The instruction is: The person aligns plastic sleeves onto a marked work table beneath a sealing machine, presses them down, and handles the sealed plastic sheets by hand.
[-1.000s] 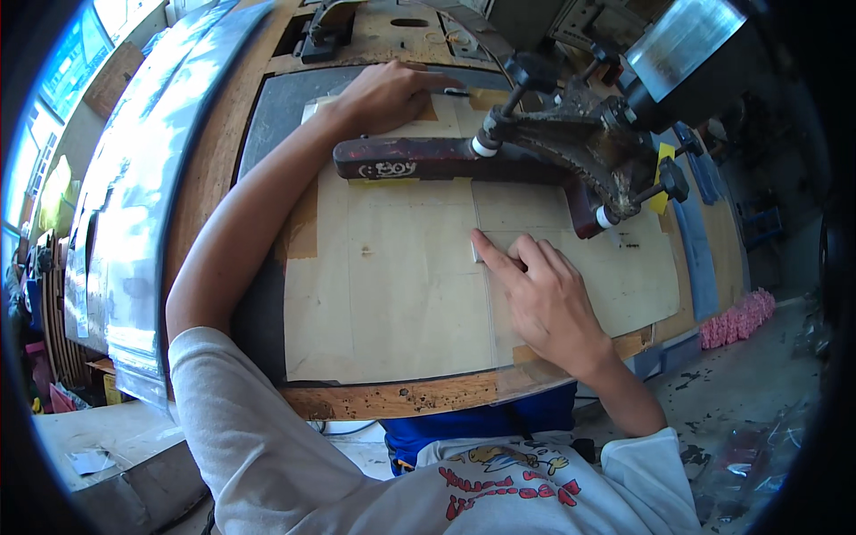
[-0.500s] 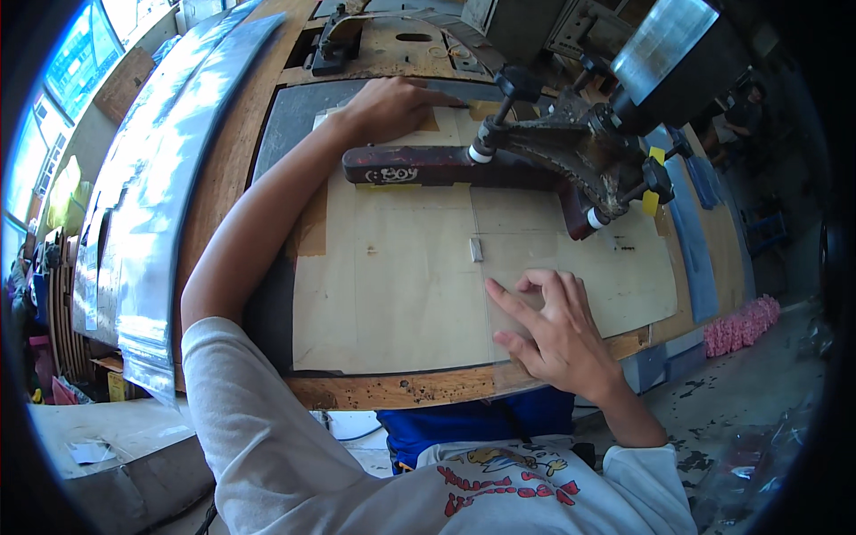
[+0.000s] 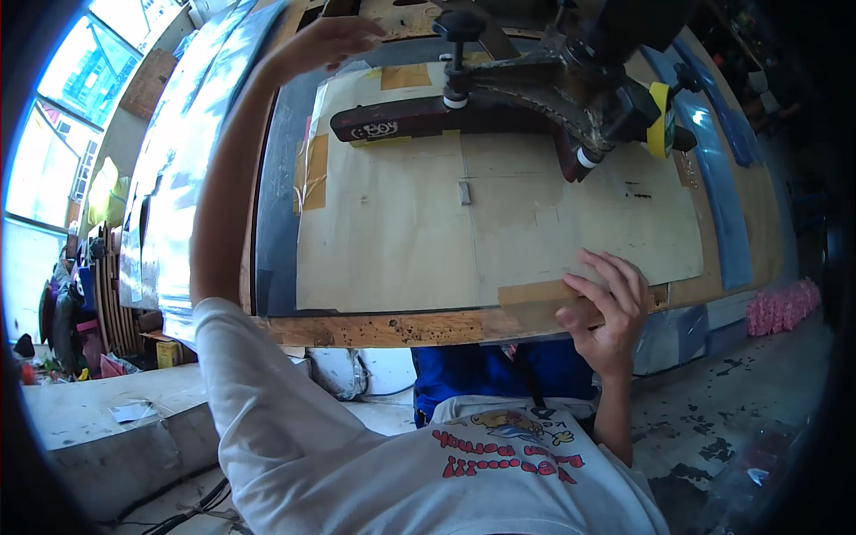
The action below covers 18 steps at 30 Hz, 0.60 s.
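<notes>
i logged the left hand (image 3: 325, 40) stretched out to the far left corner of the worktop (image 3: 374, 328), fingers loose and spread, resting at the top edge of the pale board (image 3: 401, 232) and gripping nothing. the right hand (image 3: 606, 308) sat at the near edge, fingers curled lightly over a strip of brown tape (image 3: 535, 299) where the board met the wooden rim; released, not clamped on anything. the board lay flat across the middle of the worktop, taped at its left side with brown patches (image 3: 314, 169). a dark red bar (image 3: 419, 120) lay across the board's far part, under a black metal arm (image 3: 553, 85) with a screw knob (image 3: 456, 27). a small grey block (image 3: 464, 193) stood near the board's centre, apart from both hands. a roll of yellow tape (image 3: 658, 134) hung on the arm's right end.
</notes>
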Tool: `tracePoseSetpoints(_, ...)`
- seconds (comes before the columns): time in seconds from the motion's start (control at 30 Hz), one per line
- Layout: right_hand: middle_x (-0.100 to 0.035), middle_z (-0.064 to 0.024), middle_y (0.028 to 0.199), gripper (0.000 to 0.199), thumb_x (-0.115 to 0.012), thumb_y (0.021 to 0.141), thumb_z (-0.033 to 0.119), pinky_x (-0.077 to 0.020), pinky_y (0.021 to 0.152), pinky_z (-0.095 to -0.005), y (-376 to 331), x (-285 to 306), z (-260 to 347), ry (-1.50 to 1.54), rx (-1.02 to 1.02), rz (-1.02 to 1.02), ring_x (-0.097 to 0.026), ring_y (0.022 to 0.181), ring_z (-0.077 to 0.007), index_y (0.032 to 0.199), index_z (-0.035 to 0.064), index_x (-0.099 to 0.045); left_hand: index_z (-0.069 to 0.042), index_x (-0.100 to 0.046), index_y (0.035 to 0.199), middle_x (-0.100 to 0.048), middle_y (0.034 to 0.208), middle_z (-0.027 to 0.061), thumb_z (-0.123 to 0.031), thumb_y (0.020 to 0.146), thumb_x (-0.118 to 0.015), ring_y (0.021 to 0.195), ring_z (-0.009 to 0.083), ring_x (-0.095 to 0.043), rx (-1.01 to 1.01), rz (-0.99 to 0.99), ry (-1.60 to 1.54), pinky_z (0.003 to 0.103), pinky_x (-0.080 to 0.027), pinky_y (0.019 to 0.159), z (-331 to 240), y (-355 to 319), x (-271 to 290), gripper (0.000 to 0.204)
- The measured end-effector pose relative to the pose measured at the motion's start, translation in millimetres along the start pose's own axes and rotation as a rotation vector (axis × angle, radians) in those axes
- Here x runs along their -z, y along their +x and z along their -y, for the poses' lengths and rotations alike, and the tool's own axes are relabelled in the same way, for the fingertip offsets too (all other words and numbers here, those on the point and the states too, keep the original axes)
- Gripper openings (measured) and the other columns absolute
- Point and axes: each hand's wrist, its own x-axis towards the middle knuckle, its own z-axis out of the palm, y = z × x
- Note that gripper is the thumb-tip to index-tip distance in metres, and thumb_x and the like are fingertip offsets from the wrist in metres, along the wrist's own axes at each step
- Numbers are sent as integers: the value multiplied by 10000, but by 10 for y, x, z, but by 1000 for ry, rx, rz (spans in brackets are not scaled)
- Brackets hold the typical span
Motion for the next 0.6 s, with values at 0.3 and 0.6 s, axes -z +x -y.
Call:
tracePoseSetpoints(0.3, -781, 30, 892, 227, -888, 758, 344, -475, 937, -403, -328, 287, -405, 1094, 78, 148, -725, 859, -173, 841, 191, -742, -87, -681, 1169, -597, 793, -10, -399, 1017, -617, 614, 38, -502, 655, 39, 369, 230, -391, 485, -1646, -1695, 727, 353)
tracePoseSetpoints(0.6, -635, -178, 1352, 539, -768, 900, 360, -398, 1115, -443, -1275, -602, -1042, 565, -510, 672, -587, 1266, -347, 1293, 23, -619, -16, -724, 1099, -725, 932, 135, -307, 995, -677, 771, 239, -695, 149, 677, -759, 365, -550, 704, -2349, -2831, -2316, 312)
